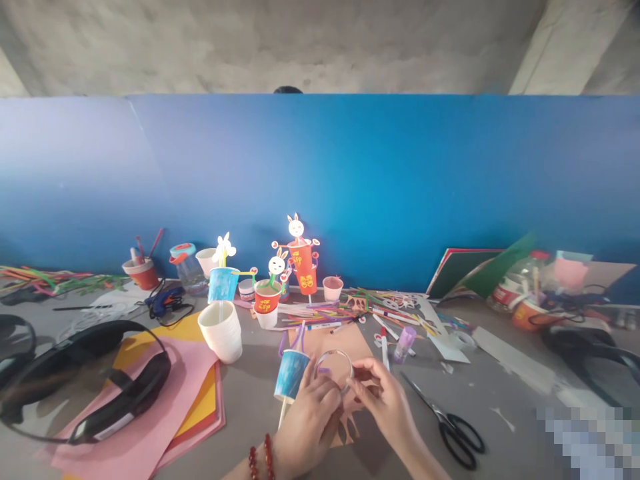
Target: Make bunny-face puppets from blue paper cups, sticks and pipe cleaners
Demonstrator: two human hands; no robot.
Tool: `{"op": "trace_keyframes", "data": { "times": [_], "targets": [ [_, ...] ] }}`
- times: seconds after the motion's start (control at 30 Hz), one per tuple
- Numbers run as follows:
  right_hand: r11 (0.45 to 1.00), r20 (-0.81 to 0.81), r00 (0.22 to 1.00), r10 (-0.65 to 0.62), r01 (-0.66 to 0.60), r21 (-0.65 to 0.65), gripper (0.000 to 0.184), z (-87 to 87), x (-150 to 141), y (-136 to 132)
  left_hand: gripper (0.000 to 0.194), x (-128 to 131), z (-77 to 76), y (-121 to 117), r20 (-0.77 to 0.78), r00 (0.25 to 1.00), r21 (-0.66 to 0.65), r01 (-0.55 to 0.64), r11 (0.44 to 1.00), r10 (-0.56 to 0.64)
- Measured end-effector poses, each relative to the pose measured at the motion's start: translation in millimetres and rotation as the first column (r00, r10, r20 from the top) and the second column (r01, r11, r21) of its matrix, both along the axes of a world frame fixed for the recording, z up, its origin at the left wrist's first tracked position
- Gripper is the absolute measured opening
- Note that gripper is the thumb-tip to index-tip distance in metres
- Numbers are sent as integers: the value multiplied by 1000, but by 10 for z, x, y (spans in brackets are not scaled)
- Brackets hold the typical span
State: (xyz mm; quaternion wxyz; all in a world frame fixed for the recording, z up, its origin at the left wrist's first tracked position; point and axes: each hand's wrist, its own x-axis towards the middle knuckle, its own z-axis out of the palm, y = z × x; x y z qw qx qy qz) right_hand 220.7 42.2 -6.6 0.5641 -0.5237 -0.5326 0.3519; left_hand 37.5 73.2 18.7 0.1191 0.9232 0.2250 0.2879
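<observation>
My left hand [311, 419] is closed around a clear roll of tape [334, 369] and also holds a blue paper cup [291, 375] on a stick, with purple pipe cleaners rising from the cup. My right hand [384, 393] pinches the right side of the tape roll, thumb and fingers pressed together. Both hands hover over a brown cut paper sheet [334, 347] on the grey table.
Black scissors [447, 421] lie right of my hands. A stack of white cups [221, 331] and pink and yellow paper sheets [165, 393] sit to the left. Bunny cup crafts [301, 257], markers and straws [350, 310] crowd the back, before a blue partition [350, 180].
</observation>
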Motion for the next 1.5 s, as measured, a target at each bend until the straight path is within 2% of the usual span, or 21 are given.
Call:
{"op": "trace_keyframes", "data": {
  "times": [0.67,0.87,1.07,1.3,1.5],
  "targets": [
    [997,-129,989,-79,75,-32,41,5,-81,-19,19,21,9,13,89,994,-53,62,997,-57],
    [998,-149,988,-39,31,-53,41,63,-30,-5,20,13,20,-1,81,992,-81,105,991,-98],
    [996,-134,988,78,-82,-23,35,137,26,-30,19,-1,-27,30,106,990,-122,104,987,-91],
    [994,-122,986,112,-112,9,29,114,52,-48,17,-30,-24,64,132,986,-156,118,981,-97],
    [990,-7,991,137,-136,27,26,73,72,-21,19,-23,-15,68,136,984,-123,135,983,-118]
  ]
}}
